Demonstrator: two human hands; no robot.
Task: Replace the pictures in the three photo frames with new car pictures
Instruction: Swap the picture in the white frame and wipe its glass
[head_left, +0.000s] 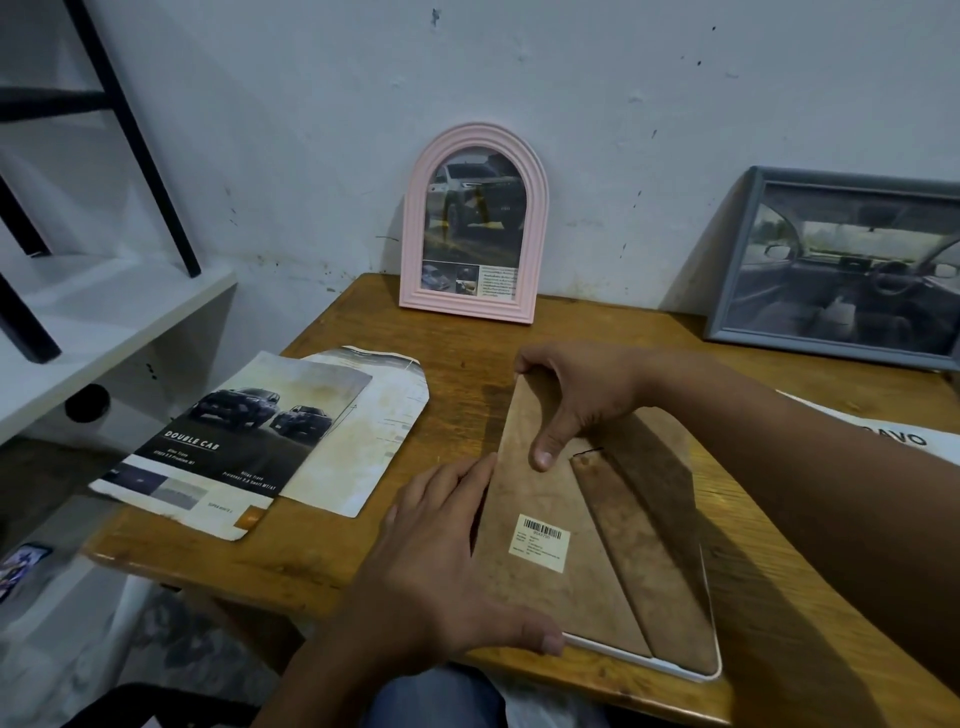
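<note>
A white frame (698, 670) lies face down at the near edge of the table (457, 364), its brown backing (524, 467) uppermost, with a barcode label (541, 543) and a folded stand (639, 551) on it; the left hand (441, 561) lies flat along the backing's left edge, fingers together and pointing away, thumb pressed on the near white rim; the right hand (576, 395) reaches in from the right, forearm across the frame, fingers hooked over the backing's top corner, thumb pressing down on the board just beside the stand's tip; neither hand is closed round anything; left of the frame lie two car pictures (234, 447), overlapping, the darker one on top and hanging over the table's edge; farther back a pink arched frame (475, 223) stands against the wall (571, 78) holding a car picture; to its right a grey frame (841, 270) leans there, showing a car interior.
</note>
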